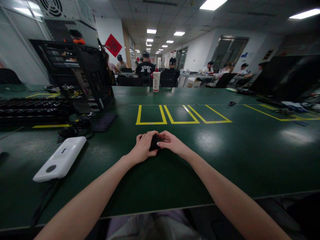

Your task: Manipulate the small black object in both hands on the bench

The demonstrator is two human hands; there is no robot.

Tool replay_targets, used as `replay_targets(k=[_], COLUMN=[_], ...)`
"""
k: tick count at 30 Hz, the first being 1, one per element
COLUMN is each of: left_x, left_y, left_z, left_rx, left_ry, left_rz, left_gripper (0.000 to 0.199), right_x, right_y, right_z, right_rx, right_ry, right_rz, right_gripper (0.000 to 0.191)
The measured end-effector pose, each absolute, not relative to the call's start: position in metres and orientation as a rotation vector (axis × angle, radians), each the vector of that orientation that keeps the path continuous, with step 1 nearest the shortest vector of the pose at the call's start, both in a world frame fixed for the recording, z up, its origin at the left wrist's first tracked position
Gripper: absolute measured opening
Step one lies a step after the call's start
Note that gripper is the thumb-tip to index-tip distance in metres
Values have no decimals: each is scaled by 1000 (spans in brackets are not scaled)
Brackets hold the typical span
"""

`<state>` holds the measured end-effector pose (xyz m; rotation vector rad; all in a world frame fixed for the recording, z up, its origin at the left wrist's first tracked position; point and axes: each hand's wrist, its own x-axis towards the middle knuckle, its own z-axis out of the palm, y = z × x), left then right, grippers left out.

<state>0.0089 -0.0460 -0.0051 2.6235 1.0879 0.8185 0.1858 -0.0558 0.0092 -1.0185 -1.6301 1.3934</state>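
A small black object [154, 142] sits between my two hands, low over the green table [160, 183]. Fingers and thumb of my left hand [145, 145] close around its left side. My right hand [170, 141] pinches it from the right, thumb and fingertips against its edge. The fingers cover much of the object, so its exact kind is hidden. Just beyond my hands, yellow tape outlines [151, 123] mark the tabletop.
On the left lie a white oblong device [60, 160] with a cable and an open black computer case [92, 76]. A white bottle [156, 81] stands at the table's far side. Dark monitors [282, 78] are at the right. Several people sit in the background.
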Motion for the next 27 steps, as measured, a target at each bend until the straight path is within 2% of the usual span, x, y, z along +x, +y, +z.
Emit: replay_targets(k=[4, 9, 15, 20, 24, 27], left_x=[7, 5, 6, 6, 6, 7], left_y=[-49, -54, -54, -54, -53, -50], left_z=[0, 10, 10, 10, 7, 2], left_rx=[2617, 2608, 2603, 2608, 2621, 2620], left_ry=[1067, 1033, 1034, 1048, 1035, 1063], left_rz=[792, 761, 758, 758, 761, 783], left_gripper=[61, 58, 58, 58, 59, 61], right_x=[187, 184, 183, 187, 184, 181], right_y=[-58, -59, -58, -58, -59, -58], right_z=[11, 12, 13, 11, 10, 11], right_rx=[-940, -1061, -1139, -994, -1054, -1094], right_ry=[-1634, -1595, -1612, -1636, -1601, -1571], right_rz=[1458, 1395, 1379, 1431, 1385, 1364], right_gripper=[37, 20, 26, 36, 21, 21])
